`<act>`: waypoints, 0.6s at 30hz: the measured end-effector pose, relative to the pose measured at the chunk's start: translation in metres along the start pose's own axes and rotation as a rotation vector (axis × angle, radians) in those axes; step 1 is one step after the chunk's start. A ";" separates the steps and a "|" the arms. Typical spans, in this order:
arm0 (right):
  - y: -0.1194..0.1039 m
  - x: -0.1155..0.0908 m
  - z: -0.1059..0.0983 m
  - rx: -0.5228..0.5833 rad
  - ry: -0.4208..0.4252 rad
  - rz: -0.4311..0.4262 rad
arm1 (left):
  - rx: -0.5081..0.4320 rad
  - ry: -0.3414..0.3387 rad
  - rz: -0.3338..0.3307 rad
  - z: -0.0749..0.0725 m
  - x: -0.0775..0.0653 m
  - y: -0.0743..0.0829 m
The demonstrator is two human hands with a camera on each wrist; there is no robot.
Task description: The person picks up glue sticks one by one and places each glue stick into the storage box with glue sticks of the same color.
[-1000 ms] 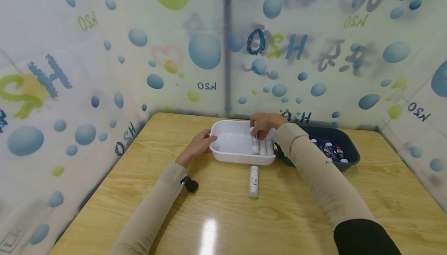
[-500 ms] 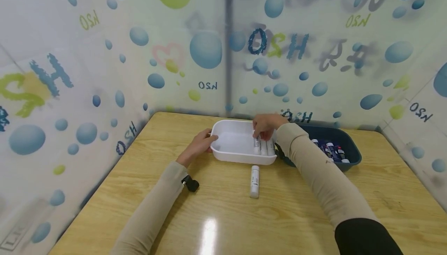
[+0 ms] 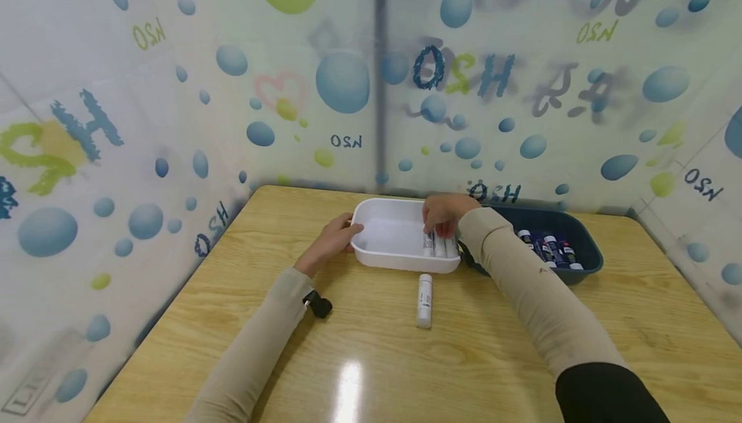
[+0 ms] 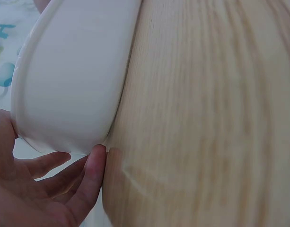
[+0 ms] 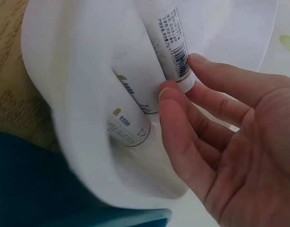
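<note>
My left hand (image 3: 332,237) grips the left end of a white plastic tray (image 3: 390,233); its thumb is over the rim and the fingers reach the outer wall, as the left wrist view shows. Inside the tray's right end, three white glue sticks lie side by side. My right hand (image 3: 449,209) pinches the end of the leftmost glue stick (image 5: 169,40), which carries a barcode. The middle glue stick (image 5: 133,61) and the one by the wall (image 5: 130,120) lie right beside it. Another white glue stick (image 3: 425,300) lies on the table in front of the tray.
A dark blue-green tub (image 3: 592,252) stands against the tray's right side, partly behind my right forearm. It holds several small dark tubes with white caps (image 3: 551,240). A patterned curtain (image 3: 290,120) rises behind the wooden table (image 3: 493,358).
My right hand has lowered slightly and shifted right with the glue stick, bringing it close alongside the other two. My left hand keeps its grip on the tray.
</note>
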State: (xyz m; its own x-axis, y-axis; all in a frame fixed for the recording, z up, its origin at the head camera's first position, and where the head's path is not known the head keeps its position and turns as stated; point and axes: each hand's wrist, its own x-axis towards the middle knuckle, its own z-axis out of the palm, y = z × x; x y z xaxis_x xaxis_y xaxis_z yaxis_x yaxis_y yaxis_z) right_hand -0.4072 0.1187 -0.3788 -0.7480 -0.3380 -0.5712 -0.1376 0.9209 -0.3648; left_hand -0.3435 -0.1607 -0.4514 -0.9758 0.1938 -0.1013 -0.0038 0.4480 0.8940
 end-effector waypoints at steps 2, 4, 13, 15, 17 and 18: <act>0.001 0.001 0.001 -0.002 0.001 -0.004 | 0.002 0.000 -0.005 0.000 0.000 0.001; 0.002 0.002 0.002 -0.006 0.005 -0.004 | -0.001 0.002 -0.012 0.000 -0.001 0.001; 0.002 0.003 0.001 0.006 0.019 0.004 | 0.007 -0.002 -0.017 0.000 -0.003 0.004; 0.002 0.002 0.000 0.017 0.025 -0.002 | 0.008 0.000 -0.019 0.001 -0.003 0.004; 0.001 0.000 -0.001 0.033 0.028 -0.007 | 0.007 0.000 -0.022 0.001 -0.003 0.003; 0.001 -0.001 -0.001 0.039 0.026 -0.007 | 0.008 0.000 -0.022 0.001 -0.002 0.003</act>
State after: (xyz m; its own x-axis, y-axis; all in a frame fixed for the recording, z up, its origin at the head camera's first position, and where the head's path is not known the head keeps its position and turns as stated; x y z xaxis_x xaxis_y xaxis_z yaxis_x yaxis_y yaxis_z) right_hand -0.4077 0.1200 -0.3780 -0.7636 -0.3391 -0.5494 -0.1182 0.9100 -0.3974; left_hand -0.3410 -0.1593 -0.4489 -0.9754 0.1843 -0.1206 -0.0231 0.4589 0.8882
